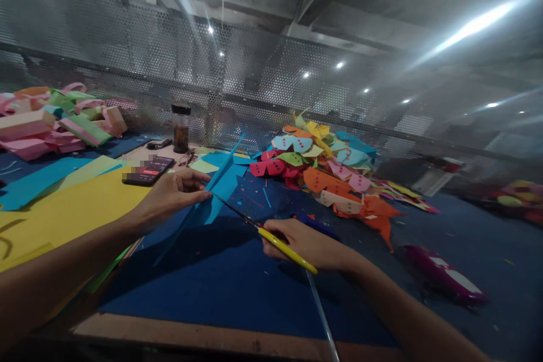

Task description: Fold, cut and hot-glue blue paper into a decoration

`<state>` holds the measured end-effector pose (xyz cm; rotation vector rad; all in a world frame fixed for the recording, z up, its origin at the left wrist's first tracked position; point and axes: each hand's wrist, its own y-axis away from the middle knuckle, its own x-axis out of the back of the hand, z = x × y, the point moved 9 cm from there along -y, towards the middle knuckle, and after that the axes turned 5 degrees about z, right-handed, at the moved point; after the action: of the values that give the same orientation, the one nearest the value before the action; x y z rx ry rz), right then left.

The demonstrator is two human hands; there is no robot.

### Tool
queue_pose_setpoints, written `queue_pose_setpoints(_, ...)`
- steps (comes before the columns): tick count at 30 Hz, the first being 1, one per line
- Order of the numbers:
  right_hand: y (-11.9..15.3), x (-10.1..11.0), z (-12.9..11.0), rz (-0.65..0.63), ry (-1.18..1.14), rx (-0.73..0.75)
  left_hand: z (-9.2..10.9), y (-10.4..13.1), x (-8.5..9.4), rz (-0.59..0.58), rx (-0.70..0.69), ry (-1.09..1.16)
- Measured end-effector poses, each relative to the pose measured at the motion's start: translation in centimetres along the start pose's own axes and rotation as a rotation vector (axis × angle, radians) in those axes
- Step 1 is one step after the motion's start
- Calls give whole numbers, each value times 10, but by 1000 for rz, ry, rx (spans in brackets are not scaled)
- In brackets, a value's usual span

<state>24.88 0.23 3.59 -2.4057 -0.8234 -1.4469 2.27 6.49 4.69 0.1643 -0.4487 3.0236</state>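
Between the thumb and fingers of my left hand (184,192) is a folded blue sheet of paper (223,189), held upright above the dark blue tabletop (212,288). My right hand (299,243) is wrapped round yellow-handled scissors (288,249), whose dark blades point left and reach the blue paper close to my left fingertips. Whether the blades are parted is too small to tell. Part of the paper is hidden behind my left fingers.
Yellow sheets (85,215) and a phone (148,171) lie left, with a lidded jar (181,131) behind. Colourful cut paper shapes (326,181) are heaped right of centre, near a purple object (445,274). Folded paper pieces (63,119) fill the far left. Perforated metal panels stand behind.
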Motion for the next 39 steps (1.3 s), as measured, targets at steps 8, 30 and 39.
queue_pose_setpoints(8,0,0,-2,7,3,9,0,1,-2,-16,14,9)
queue_pose_setpoints(30,-1,0,2,23,32,8,-1,1,-1,-7,21,5)
queue_pose_setpoints(39,-2,-2,4,10,25,-2,-1,1,-1,-5,25,-8)
